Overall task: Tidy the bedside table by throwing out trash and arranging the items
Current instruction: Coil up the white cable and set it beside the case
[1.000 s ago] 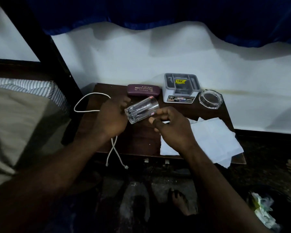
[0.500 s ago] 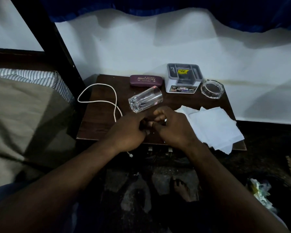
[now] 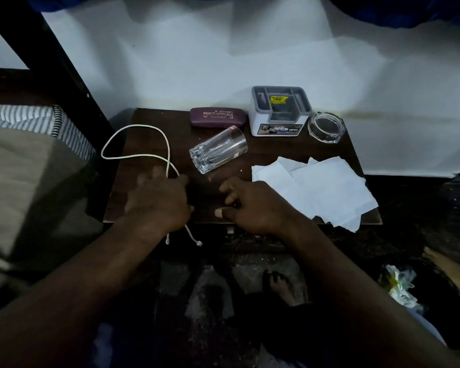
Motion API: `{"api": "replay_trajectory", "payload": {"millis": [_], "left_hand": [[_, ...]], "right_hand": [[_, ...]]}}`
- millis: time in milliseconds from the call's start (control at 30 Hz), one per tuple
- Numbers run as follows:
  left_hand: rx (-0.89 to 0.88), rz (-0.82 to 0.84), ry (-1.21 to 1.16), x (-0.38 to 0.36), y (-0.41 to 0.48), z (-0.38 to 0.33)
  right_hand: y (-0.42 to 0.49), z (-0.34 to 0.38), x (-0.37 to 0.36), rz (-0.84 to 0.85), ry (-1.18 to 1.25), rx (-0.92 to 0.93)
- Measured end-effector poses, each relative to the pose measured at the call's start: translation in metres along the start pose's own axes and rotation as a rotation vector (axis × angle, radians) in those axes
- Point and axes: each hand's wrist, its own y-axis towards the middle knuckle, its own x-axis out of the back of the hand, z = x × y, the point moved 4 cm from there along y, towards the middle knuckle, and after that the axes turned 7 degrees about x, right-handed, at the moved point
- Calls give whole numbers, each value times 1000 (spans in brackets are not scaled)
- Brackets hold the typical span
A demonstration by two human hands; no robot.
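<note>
On the dark desk (image 3: 276,152) against a white wall (image 3: 197,62), a glass (image 3: 218,150) lies on its side. The left hand (image 3: 157,203) spreads a wide grip over the white cable (image 3: 133,155); the right hand (image 3: 255,205) rests with a loose, empty grip beside the tissues (image 3: 327,187).

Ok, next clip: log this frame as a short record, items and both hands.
glass tumbler: on its side, centre of bedside table
white cable: looped, ends hanging off front edge
back row: spectacle case, grey organiser, glass ashtray
tissues: right side, overhanging front edge
left hand: spread over cable, blurred
right hand: loosely curled, nothing visible in it
</note>
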Motion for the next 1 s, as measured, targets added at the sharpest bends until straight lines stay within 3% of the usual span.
{"api": "replay_trajectory", "payload": {"millis": [100,467,633,733,900,1000], "left_hand": [[0,62,-6,-5,10,9],[-78,-53,-127,7,17,3],[-135,-150,-332,19,11,-2],[-150,-131,-589,27,10,-5],[-172,-91,-892,35,11,-4],[-184,-136,-878,37,12,-2]], "right_hand": [[0,1,-1,1,4,5],[5,8,-3,-26,22,26],[5,21,-4,-32,91,54],[6,31,-5,-24,137,90],[8,40,4,-197,66,148],[8,39,8,-315,42,151]]}}
